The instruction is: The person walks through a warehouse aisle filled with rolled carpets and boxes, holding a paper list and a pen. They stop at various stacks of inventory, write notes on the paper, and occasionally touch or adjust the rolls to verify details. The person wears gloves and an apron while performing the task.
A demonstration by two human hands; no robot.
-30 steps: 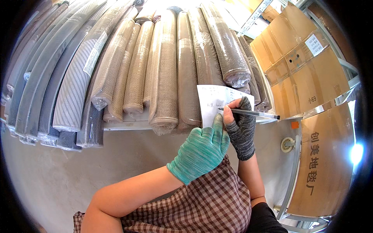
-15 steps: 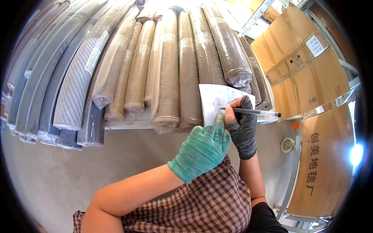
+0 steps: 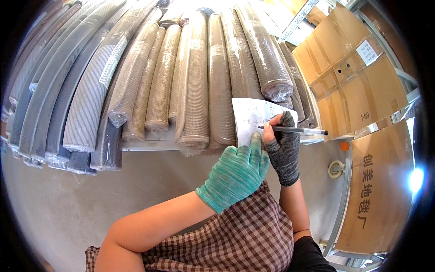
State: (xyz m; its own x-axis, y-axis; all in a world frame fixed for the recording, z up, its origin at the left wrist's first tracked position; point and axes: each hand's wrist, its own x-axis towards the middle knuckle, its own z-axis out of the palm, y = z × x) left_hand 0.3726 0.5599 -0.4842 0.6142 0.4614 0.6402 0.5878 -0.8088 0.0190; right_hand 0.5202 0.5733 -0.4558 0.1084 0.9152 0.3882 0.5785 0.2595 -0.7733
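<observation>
A white sheet of paper with some handwriting lies at the front ends of plastic-wrapped carpet rolls. My left hand, in a green glove, holds the sheet's lower edge, its index finger pressed along the paper and the other fingers bent. My right hand wears a dark grey glove that leaves the thumb and fingertip bare. It is closed around a pen, whose tip touches the writing near the sheet's middle. The pen's rear end points right. Beneath the paper, one brown roll is partly covered.
Grey and blue rolls are stacked at the left, brown ones in the middle, all on a pale shelf. Cardboard boxes stand at the right against a metal rack. A wheel-like round piece sits low beside it.
The pen tip has shifted very slightly, and my right hand with it. My left hand stays in place on the sheet.
</observation>
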